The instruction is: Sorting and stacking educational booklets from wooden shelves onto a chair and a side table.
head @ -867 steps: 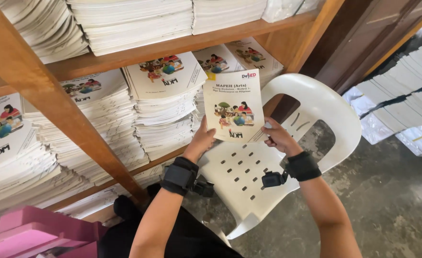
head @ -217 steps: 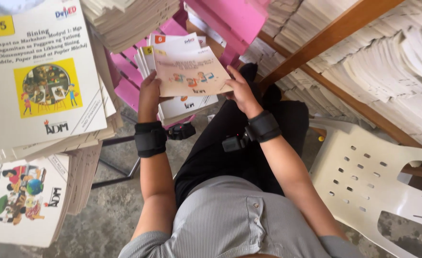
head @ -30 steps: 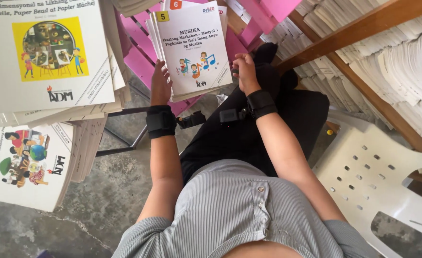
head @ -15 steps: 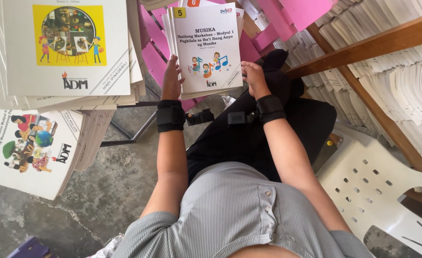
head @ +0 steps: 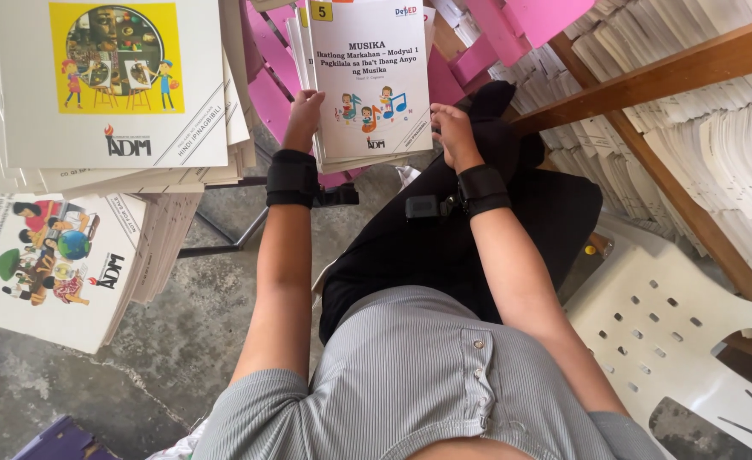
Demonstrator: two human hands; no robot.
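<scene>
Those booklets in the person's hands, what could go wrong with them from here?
The bundle of booklets is fanned unevenly, and the left hand and right hand grip only its lower edges, so loose copies might slip out onto the concrete floor. The tall booklet stack beside the left arm overhangs and looks uneven; a bump from the elbow could perhaps topple it.

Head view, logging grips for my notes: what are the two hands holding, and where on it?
A small stack of booklets: the left hand grips its lower left edge, the right hand its lower right corner.
</scene>
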